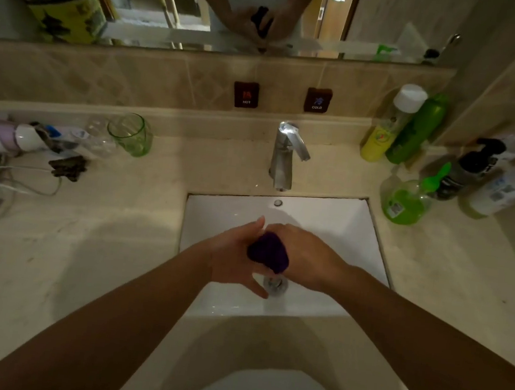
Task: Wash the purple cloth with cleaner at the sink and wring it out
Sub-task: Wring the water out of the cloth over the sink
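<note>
- bunching the purple cloth (268, 252) into a tight dark wad, both hands meet above the white sink (336, 222), just over the drain (276, 284).
- the left hand (237, 256) presses against the cloth's left side, fingers fairly straight and pointing up and down; its grip looks loose, more a flat press than a curl.
- the right hand (307, 257) wraps over the top and right of the cloth, fingers curled round it in a closed grip.
- the cloth shows deep violet, crumpled, only a small lump visible between the palms.
- the faucet (284, 153) stands behind on the beige worktop (102, 242); no water stream is visible.
- a green cleaner bottle (406, 201) sits right of the sink.
</note>
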